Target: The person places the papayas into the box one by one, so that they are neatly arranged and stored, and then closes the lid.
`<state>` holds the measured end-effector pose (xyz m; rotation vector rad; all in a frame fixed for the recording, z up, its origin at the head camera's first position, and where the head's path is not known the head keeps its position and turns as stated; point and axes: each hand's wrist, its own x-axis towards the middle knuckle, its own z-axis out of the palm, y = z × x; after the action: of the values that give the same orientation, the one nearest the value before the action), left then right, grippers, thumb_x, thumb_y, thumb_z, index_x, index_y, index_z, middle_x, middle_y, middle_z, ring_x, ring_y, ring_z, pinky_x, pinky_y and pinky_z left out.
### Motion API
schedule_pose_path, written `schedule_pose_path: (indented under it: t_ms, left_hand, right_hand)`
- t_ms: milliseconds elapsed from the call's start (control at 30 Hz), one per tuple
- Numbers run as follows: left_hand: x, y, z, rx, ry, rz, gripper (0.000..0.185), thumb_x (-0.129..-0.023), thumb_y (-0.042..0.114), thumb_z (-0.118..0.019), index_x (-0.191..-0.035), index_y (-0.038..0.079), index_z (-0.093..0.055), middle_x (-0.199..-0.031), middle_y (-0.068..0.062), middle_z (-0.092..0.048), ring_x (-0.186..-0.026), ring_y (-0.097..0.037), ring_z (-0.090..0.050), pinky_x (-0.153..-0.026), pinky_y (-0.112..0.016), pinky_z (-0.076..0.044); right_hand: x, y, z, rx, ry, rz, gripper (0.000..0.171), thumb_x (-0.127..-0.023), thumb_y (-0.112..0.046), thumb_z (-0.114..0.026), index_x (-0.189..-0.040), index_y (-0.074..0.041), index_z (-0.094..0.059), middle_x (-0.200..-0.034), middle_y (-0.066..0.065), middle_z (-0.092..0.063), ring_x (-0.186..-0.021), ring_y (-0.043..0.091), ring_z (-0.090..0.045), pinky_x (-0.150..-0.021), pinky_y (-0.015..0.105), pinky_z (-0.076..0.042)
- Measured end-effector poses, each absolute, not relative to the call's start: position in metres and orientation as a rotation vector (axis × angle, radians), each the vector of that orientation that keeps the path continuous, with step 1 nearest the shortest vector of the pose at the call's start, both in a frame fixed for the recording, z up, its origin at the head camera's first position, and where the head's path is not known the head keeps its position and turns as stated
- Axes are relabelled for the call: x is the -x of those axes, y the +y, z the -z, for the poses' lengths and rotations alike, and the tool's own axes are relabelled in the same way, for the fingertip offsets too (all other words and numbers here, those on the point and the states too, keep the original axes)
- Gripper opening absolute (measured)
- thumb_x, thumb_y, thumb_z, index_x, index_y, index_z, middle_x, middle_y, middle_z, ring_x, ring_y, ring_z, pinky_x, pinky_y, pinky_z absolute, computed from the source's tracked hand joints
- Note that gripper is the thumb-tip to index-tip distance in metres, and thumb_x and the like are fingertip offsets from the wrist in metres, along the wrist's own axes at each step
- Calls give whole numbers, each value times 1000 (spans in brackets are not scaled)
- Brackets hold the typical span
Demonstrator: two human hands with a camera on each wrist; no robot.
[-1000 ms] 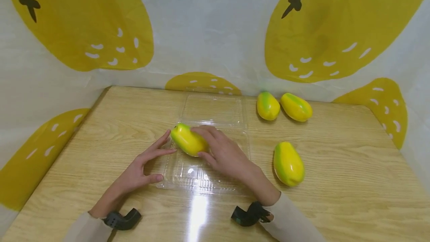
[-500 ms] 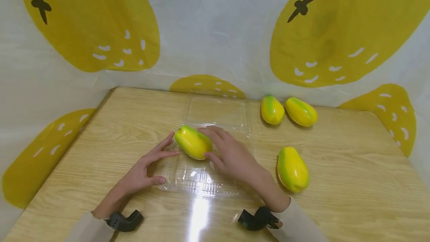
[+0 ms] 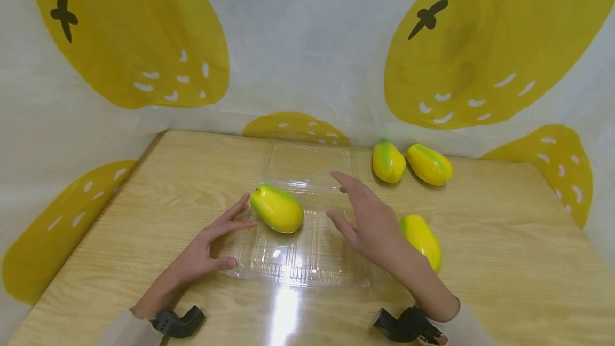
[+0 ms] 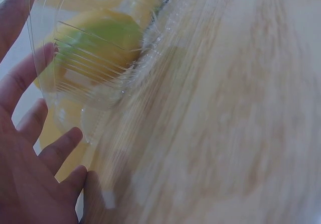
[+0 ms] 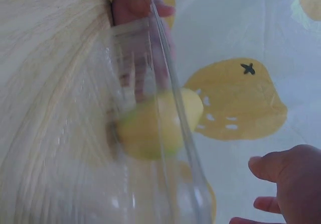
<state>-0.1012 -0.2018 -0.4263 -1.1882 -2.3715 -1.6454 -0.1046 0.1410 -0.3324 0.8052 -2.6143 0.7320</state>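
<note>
A yellow-and-green papaya (image 3: 278, 210) lies in the left part of a clear plastic clamshell box (image 3: 331, 260), its lid (image 3: 312, 162) folded back flat. My left hand (image 3: 206, 247) rests at the box's left edge, fingers spread; in the left wrist view the fingers of that hand (image 4: 35, 158) reach along the clear wall, with the papaya (image 4: 100, 48) showing through. To the right, my right hand (image 3: 375, 223) hovers over the box's right side, holding nothing. In the right wrist view the hand (image 5: 306, 184) is apart from the box wall (image 5: 175, 103).
Behind my right hand a papaya (image 3: 425, 244) sits on the wooden table (image 3: 504, 260), partly covered by the wrist. Two more papayas, one left (image 3: 388, 163) and one right (image 3: 429, 164), lie near the back edge. A lemon-patterned cloth (image 3: 307, 41) hangs behind.
My right hand has let go of the papaya in the box and moved right, away from it. The left hand has stayed at the box's left edge. The view has shifted slightly.
</note>
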Motion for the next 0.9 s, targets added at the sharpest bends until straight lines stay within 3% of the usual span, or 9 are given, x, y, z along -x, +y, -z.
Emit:
schedule_pose_path:
  t_ms: [67, 300, 400, 533, 700, 900]
  left_hand:
    - [100, -202, 427, 1188, -2378, 1646, 65, -83, 39, -73, -136, 9, -52, -158, -17, -12, -141, -35, -22, -113, -45, -9]
    - [101, -203, 428, 1195, -2367, 1631, 65, -81, 35, -74, -136, 9, -52, -157, -18, -13, -141, -36, -20, -113, -36, -10]
    - [101, -203, 427, 1193, -2375, 1628, 65, -81, 34, -75, -136, 10, -52, -158, -17, -12, -142, -36, -18, -113, -40, -11]
    - [101, -202, 427, 1184, -2391, 1627, 65, -81, 36, -75, -137, 11, -52, -158, -15, -12, -142, -35, -18, -110, -56, -12]
    - [101, -202, 427, 1178, -2398, 1633, 65, -81, 37, -75, -136, 12, -53, -158, -14, -12, -142, -34, -18, -102, -70, -11]
    - [101, -202, 428, 1178, -2400, 1632, 64, -82, 38, -74, -136, 11, -53, -158, -14, -12, -142, -34, -18, -105, -65, -11]
  right_hand:
    - [103, 149, 332, -735, -2614, -739, 71, -88, -25, -70, -147, -18, -31, -127, 9, -54, -103, 25, -60, -70, 44, -54]
    - [99, 176, 333, -696, -2526, -780, 72, -84, -12, -74, -145, -12, -36, -131, 9, -53, -110, 26, -54, -81, 47, -49]
    - [98, 185, 332, -696, -2497, -780, 73, -81, -7, -75, -144, -8, -37, -132, 9, -52, -111, 26, -51, -84, 46, -46]
    - [95, 196, 335, -692, -2477, -785, 75, -79, -3, -75, -144, -5, -38, -130, 11, -53, -111, 27, -51, -87, 43, -43]
    - [96, 208, 342, -710, -2450, -804, 77, -77, 0, -75, -144, -2, -36, -130, 12, -52, -111, 28, -51, -94, 28, -39]
    - [95, 221, 347, -702, -2433, -804, 77, -77, -2, -76, -144, -3, -37, -129, 14, -53, -109, 30, -51, -94, 16, -33]
